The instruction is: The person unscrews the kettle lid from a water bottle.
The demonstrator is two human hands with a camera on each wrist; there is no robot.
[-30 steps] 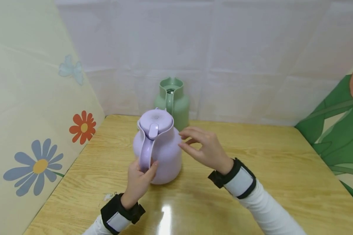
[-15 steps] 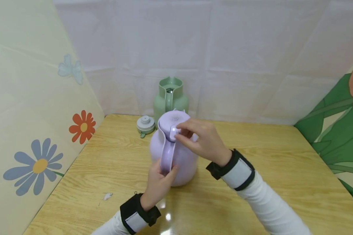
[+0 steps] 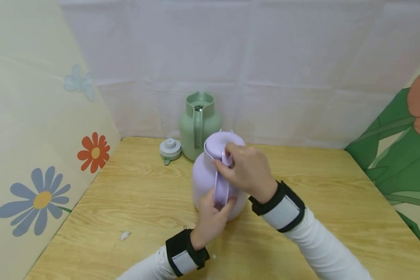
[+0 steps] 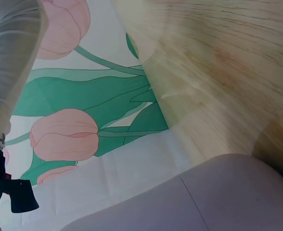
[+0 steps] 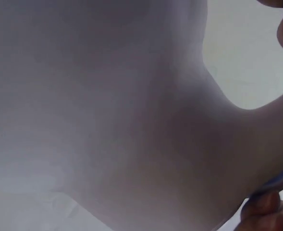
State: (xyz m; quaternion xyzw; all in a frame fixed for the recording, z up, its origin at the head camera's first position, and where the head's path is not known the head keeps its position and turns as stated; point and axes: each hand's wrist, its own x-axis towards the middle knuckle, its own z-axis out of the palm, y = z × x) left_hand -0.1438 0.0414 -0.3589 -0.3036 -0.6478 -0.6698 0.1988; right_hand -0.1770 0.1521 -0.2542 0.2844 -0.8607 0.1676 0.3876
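Note:
A lilac thermos jug [image 3: 203,179] stands on the wooden table, its round lid [image 3: 217,143] seated in the top. Low on the jug's handle [image 3: 221,190], my left hand [image 3: 210,223] grips it with the thumb on the right side. My right hand [image 3: 249,167] reaches over from the right and pinches the lid's small tab [image 3: 226,158] between thumb and forefinger. Jug body [image 4: 227,197] fills the bottom of the left wrist view. In the right wrist view the jug [image 5: 122,106] covers most of the picture, with fingertips [image 5: 264,216] at the lower right.
Behind the lilac jug stands a green thermos jug [image 3: 189,130] with an uncovered mouth. A grey-white stopper [image 3: 170,149] with a green tab lies left of it. White cloth [image 3: 294,70] hangs behind the table [image 3: 126,202], with flower-printed cloth at both sides.
The lilac jug and my left hand have shifted right, bringing the stopper into view. My right hand, earlier apart from the jug's side, has come to the lid's tab and pinches it.

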